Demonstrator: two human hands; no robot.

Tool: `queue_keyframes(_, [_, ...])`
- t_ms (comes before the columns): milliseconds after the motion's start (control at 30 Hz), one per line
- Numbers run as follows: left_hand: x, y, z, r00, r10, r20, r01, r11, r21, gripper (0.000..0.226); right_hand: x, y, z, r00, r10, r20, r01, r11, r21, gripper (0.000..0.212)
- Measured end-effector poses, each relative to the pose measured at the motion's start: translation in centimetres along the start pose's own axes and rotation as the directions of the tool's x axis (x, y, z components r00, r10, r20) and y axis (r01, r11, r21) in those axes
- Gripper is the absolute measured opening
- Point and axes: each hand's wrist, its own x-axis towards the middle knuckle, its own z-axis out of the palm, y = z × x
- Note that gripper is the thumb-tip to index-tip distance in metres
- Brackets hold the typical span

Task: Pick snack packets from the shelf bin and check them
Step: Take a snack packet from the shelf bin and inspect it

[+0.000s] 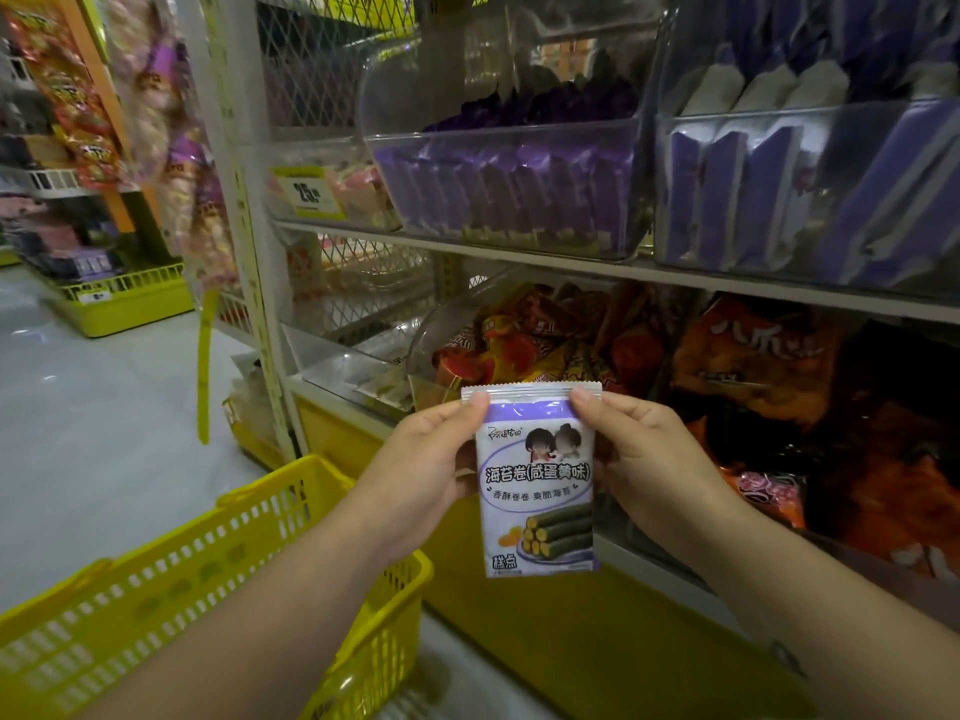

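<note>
I hold a purple and white snack packet (537, 485) upright in front of the shelves, its printed face toward me. My left hand (426, 459) pinches its upper left corner, thumb on the front. My right hand (644, 459) pinches the upper right corner the same way. Above, a clear shelf bin (498, 236) holds several purple packets standing in a row. A second clear bin (779, 122) to its right holds more purple and white packets.
A yellow shopping basket (291, 517) sits at the lower left, under my left forearm. A lower clear bin (441, 324) with orange and red packets is just behind the held packet. Orange bags (753, 356) fill the lower right shelf. A grey aisle floor (78, 433) opens to the left.
</note>
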Motion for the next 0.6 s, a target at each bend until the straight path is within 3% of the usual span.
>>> queue_keyframes(200, [-0.7,0.2,0.0,0.999,-0.034,-0.004,0.034,0.998,-0.055,0.041,0.1,0.3,-0.1,0.999,0.043,-0.001,-0.043,0.994,-0.099,0.041])
queue_keyframes(300, [-0.8,0.5,0.1,0.998,-0.027,-0.063,0.019,0.991,-0.132,0.044,0.0,0.0,-0.5,0.991,0.07,0.112,-0.055,0.99,-0.133,0.037])
queue_keyframes(433, [-0.7,1.2,-0.4,0.99,-0.039,-0.135,0.005,0.969,-0.246,0.044,-0.6,-0.1,-1.1,0.934,0.257,0.249,-0.185,0.942,-0.279,0.038])
queue_keyframes(500, [-0.6,1.4,-0.7,0.991,-0.06,-0.121,0.026,0.962,-0.271,0.043,-0.7,-0.1,-0.9,0.931,0.282,0.229,-0.206,0.929,-0.308,0.039])
queue_keyframes(600, [-0.9,1.3,-0.9,0.993,-0.117,-0.026,0.107,0.965,-0.24,0.045,-0.8,-0.1,-0.5,0.935,0.292,0.199,-0.249,0.944,-0.215,0.041])
